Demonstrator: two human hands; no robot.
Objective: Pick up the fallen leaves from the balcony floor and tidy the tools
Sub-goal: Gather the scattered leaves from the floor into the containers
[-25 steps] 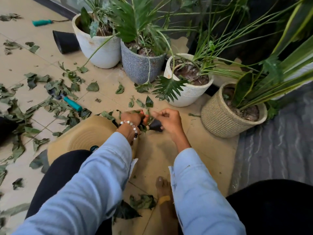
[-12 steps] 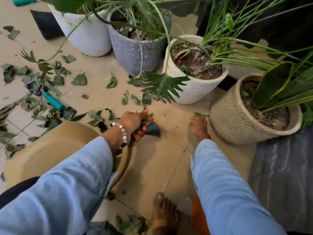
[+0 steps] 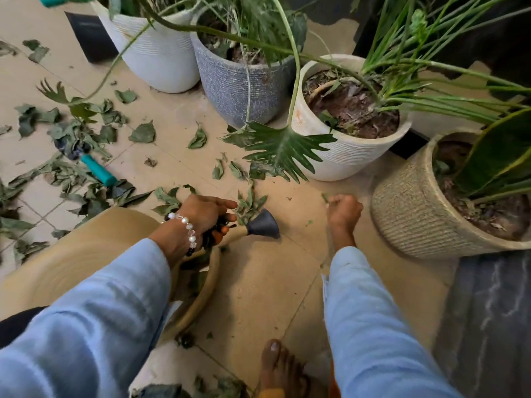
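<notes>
Fallen green leaves (image 3: 86, 156) litter the tiles on the left. My left hand (image 3: 205, 211), with a bead bracelet on its wrist, grips a bunch of leaves (image 3: 248, 206) just above the spout of a beige watering can (image 3: 86, 254) with a black nozzle (image 3: 263, 222). Something black and orange shows under its fingers; I cannot tell what it is. My right hand (image 3: 343, 212) is curled low over the floor beside the woven pot (image 3: 411, 214) and pinches a small leaf piece (image 3: 325, 197). A teal-handled tool (image 3: 96, 169) lies half buried in leaves.
Potted plants stand in a row behind the hands: a white pot (image 3: 161, 61), a grey pot (image 3: 238, 90) and a ribbed white pot (image 3: 344, 156). A grey mat (image 3: 488, 326) lies at the right. My bare foot (image 3: 280, 366) is below. Another teal tool (image 3: 50, 0) lies top left.
My right hand left the left hand, moved right toward the woven pot and took a small leaf piece off the floor. The left hand stayed by the can's spout with its bunch.
</notes>
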